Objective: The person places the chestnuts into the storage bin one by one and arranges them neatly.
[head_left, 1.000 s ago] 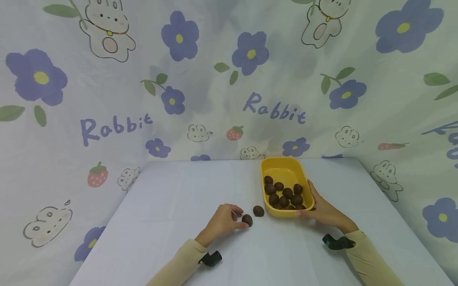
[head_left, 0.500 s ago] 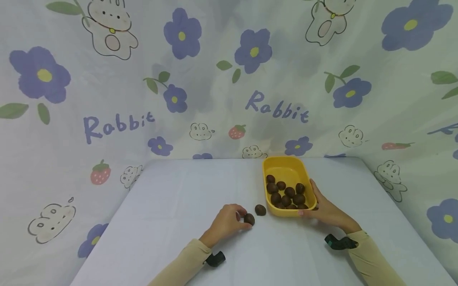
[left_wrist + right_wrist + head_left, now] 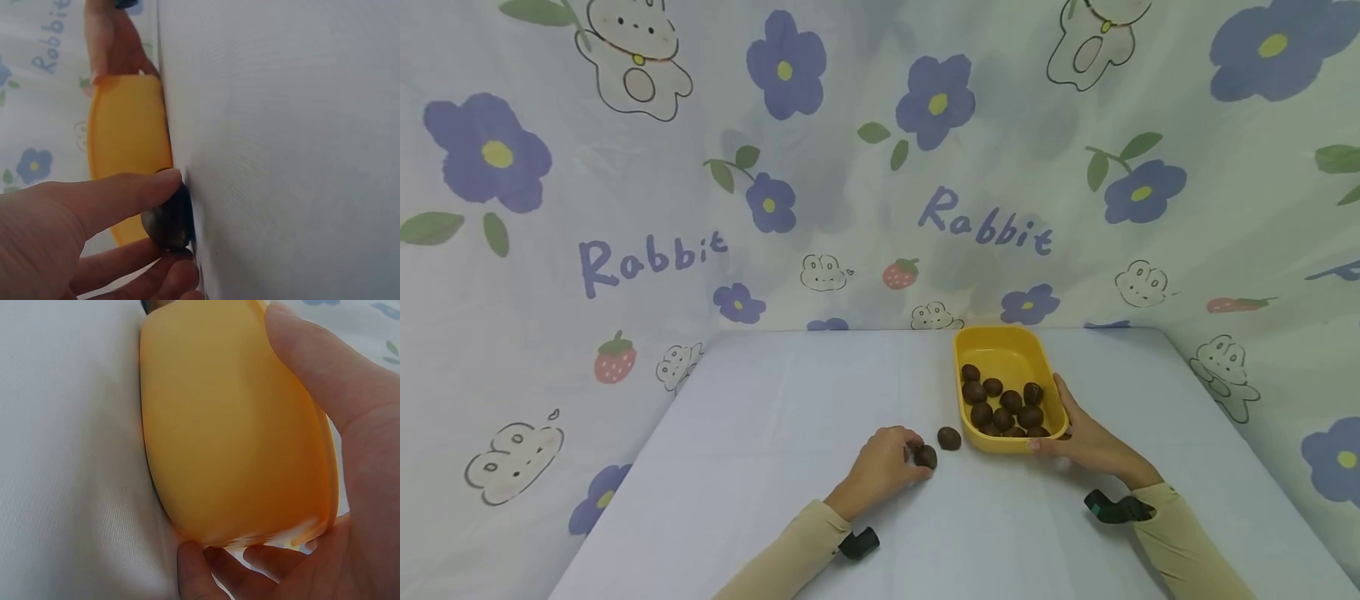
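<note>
My left hand (image 3: 883,469) pinches a dark brown chestnut (image 3: 927,457) between thumb and fingers, low at the white table. In the left wrist view the same chestnut (image 3: 167,219) looks glossy and sits against the cloth. Just beyond it lies a second chestnut (image 3: 949,438), apart from the yellow plastic box (image 3: 1000,447). Inside that box several chestnuts (image 3: 1011,402) gather toward the near end. My right hand (image 3: 1093,444) grips the box's near right corner; the right wrist view shows the thumb on the rim and the fingers round the outer wall (image 3: 219,425).
White cloth covers the table (image 3: 760,417). A fabric backdrop (image 3: 842,167) printed with flowers and rabbits rises behind and at both sides. Dark wrist cameras sit at the left (image 3: 859,543) and right cuffs (image 3: 1116,507).
My left fingers have come in closer around the near chestnut and now pinch it. The right hand keeps its grip on the box. The head view has shifted slightly.
</note>
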A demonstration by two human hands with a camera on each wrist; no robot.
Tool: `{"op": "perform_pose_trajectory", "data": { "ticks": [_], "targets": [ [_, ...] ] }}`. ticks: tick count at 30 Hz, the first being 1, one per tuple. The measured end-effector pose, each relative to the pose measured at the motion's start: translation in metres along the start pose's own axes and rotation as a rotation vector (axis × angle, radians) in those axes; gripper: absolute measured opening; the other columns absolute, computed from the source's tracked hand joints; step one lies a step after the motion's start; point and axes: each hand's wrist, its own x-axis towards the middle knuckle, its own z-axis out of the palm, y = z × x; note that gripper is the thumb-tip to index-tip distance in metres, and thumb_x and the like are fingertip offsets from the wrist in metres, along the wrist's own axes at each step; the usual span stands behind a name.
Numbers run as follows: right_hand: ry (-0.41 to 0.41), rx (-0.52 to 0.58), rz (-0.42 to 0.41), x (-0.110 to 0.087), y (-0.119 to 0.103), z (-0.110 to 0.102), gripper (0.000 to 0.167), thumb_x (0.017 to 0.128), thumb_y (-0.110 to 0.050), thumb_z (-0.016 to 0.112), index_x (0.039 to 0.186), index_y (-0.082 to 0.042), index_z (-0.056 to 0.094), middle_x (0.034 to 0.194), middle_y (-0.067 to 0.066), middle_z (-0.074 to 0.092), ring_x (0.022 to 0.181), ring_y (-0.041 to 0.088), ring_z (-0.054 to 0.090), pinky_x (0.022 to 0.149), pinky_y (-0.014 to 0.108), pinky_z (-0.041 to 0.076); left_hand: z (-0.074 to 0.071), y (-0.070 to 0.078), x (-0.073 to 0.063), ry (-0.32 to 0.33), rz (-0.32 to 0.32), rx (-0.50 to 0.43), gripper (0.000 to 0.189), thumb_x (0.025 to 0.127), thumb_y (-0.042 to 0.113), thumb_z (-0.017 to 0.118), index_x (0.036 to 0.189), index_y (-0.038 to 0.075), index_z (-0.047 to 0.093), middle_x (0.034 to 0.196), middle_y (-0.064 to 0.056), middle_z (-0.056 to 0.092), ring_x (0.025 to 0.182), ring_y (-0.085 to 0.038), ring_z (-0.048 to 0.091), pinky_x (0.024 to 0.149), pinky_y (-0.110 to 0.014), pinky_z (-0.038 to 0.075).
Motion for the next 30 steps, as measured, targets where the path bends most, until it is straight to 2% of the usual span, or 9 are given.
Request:
{"op": "perform_pose_trajectory", "data": {
  "ticks": [7, 12, 17, 20, 24, 30],
  "targets": [
    [0.002, -0.007, 0.010, 0.000, 0.000, 0.000, 0.133, 0.085, -0.048, 0.080, 0.162, -0.018, -0.024, 0.173, 0.025, -0.010, 0.156, 0.058, 0.002, 0.113, 0.080, 0.016, -0.001, 0.000, 0.000, 0.005, 0.036, 0.040, 0.030, 0.082, 0.025, 0.087, 0.105, 0.007, 0.079, 0.085, 0.000, 0.069, 0.069, -0.003, 0.051, 0.061, -0.019, 0.043],
    [0.000, -0.003, 0.006, 0.001, -0.001, 0.001, 0.133, 0.085, -0.048, 0.079, 0.162, -0.017, -0.024, 0.172, 0.025, -0.010, 0.155, 0.059, 0.003, 0.113, 0.080, 0.018, -0.001, -0.002, 0.001, 0.003, 0.055, 0.034, 0.027, 0.082, 0.024, 0.086, 0.101, 0.007, 0.079, 0.084, 0.000, 0.070, 0.069, -0.002, 0.051, 0.062, -0.019, 0.044],
    [0.001, -0.005, 0.008, 0.000, -0.002, 0.001, 0.132, 0.085, -0.048, 0.079, 0.162, -0.017, -0.023, 0.172, 0.025, -0.010, 0.155, 0.059, 0.003, 0.114, 0.079, 0.017, -0.004, -0.003, 0.002, 0.032, 0.071, 0.004, 0.012, 0.083, 0.013, 0.080, 0.094, 0.007, 0.079, 0.081, -0.001, 0.073, 0.070, -0.003, 0.057, 0.063, -0.019, 0.047],
    [0.001, -0.014, 0.011, -0.001, -0.001, 0.000, 0.132, 0.086, -0.048, 0.079, 0.162, -0.016, -0.024, 0.172, 0.026, -0.010, 0.155, 0.059, 0.003, 0.113, 0.080, 0.016, -0.007, -0.002, 0.002, 0.029, 0.060, 0.029, 0.017, 0.083, 0.015, 0.081, 0.099, 0.008, 0.079, 0.086, -0.001, 0.074, 0.075, -0.006, 0.060, 0.064, -0.020, 0.048],
    [0.002, -0.015, 0.003, 0.000, 0.001, -0.001, 0.132, 0.086, -0.048, 0.079, 0.162, -0.017, -0.024, 0.172, 0.025, -0.011, 0.155, 0.059, 0.002, 0.114, 0.080, 0.015, -0.008, 0.001, 0.005, -0.019, 0.035, 0.066, 0.036, 0.082, 0.028, 0.086, 0.112, 0.008, 0.078, 0.100, -0.002, 0.074, 0.081, -0.009, 0.061, 0.068, -0.023, 0.048],
    [0.000, 0.000, -0.006, 0.002, 0.003, 0.000, 0.131, 0.086, -0.046, 0.079, 0.162, -0.018, -0.024, 0.173, 0.024, -0.011, 0.156, 0.058, 0.001, 0.114, 0.081, 0.014, -0.002, 0.007, 0.015, -0.041, 0.044, 0.067, 0.042, 0.081, 0.032, 0.089, 0.114, 0.009, 0.078, 0.106, -0.003, 0.077, 0.087, -0.012, 0.066, 0.073, -0.026, 0.052]
  ]
}}
